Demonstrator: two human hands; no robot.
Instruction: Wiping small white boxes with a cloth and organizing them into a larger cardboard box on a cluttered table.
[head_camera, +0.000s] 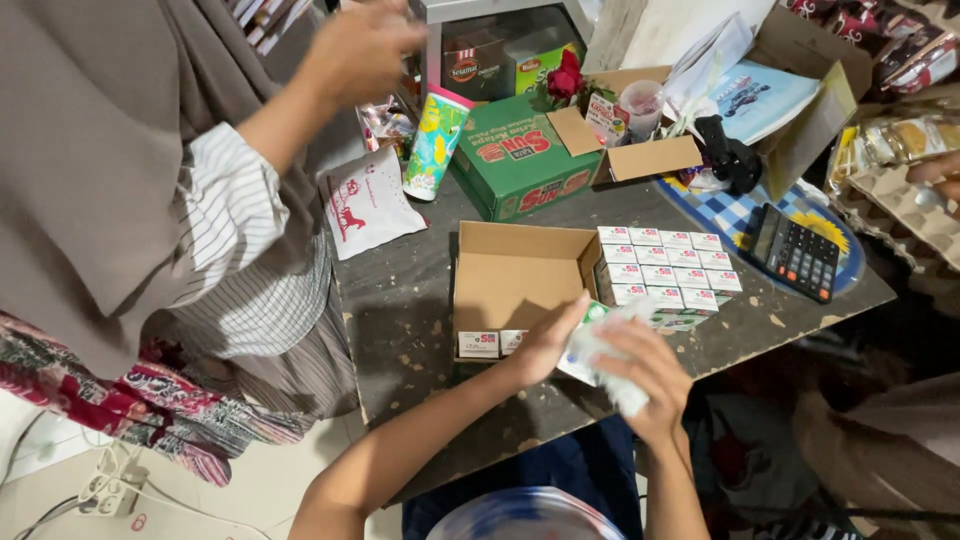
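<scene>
Both hands meet at six o'clock over the table's (400, 330) near edge. The left hand (548, 340), fingers together, backs a small white-and-green pack (590, 345) while the right hand (650, 372) curls over its crumpled white wrap (625, 395) — gripped for tearing, it seems. Just above, an open carton (515, 275); white boxes (665, 265) in rows at one o'clock; a green box (520, 165) at twelve.

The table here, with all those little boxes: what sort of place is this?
Probably a small shop counter or home stockroom. On the table rows of small white boxes lie by a calculator and a green carton.
</scene>
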